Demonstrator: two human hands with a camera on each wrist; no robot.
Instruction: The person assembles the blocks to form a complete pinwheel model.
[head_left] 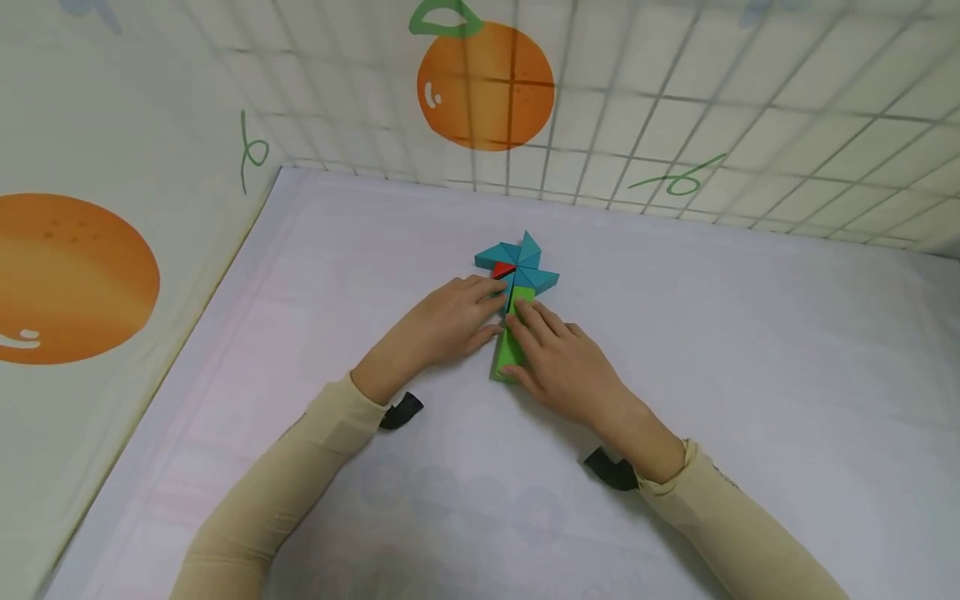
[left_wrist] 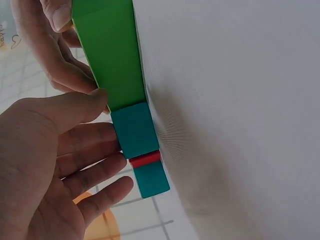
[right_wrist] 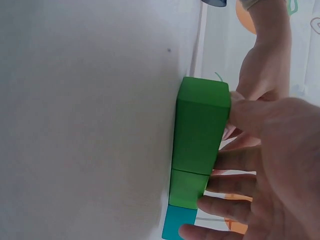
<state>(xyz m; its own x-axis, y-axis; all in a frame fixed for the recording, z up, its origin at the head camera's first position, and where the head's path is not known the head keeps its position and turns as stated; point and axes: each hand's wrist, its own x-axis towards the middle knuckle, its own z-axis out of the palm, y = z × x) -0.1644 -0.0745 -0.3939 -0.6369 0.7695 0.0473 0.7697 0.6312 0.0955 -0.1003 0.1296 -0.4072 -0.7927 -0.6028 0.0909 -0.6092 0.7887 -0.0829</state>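
Blue triangular blocks lie in a pinwheel on the white surface, with a red block among them on the left. Two green blocks stand end to end in a strip below the pinwheel, running toward the person. My left hand reaches in from the left, its extended fingertips at the lower left blue block and its thumb at the green strip's edge. On the strip's top rests my right hand, fingers extended along it and thumb near its near end. The hands partly cover the blocks in the head view.
A white cloth surface spreads around the blocks. Behind it stands a pale wall with grid lines and a printed orange, and another printed wall is on the left. Black straps show below both wrists.
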